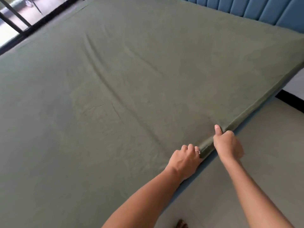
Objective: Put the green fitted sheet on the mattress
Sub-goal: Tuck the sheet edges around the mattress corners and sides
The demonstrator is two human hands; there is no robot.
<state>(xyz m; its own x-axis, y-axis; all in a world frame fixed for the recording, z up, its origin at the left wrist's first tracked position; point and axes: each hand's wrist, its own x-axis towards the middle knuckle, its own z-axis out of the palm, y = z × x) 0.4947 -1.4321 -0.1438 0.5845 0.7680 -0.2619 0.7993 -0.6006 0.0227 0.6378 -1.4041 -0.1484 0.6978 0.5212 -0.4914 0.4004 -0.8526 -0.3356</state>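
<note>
the olive-green fitted cotton sheet [131, 79] was spread flat over the whole top of the wide, low mattress [256, 104], with long shallow creases seen running across its middle and its hem already turned down along the near side edge. the left hand [185, 160] was curled on that edge, its grip closed on a fold of the sheet at the corner of the top and the side. the right hand [227, 145] was just beside it, thumb laid up along the top edge and fingers wrapped under the side, so its grip held the hem as well. the step was judged to be the tucking of the side hem; it would be done well if the cloth were drawn down and outward evenly, both hands being worked along the edge toward the blue padded headboard [256, 9], so that the creases were pulled out rather than trapped. the far corners could not be checked from here.
</note>
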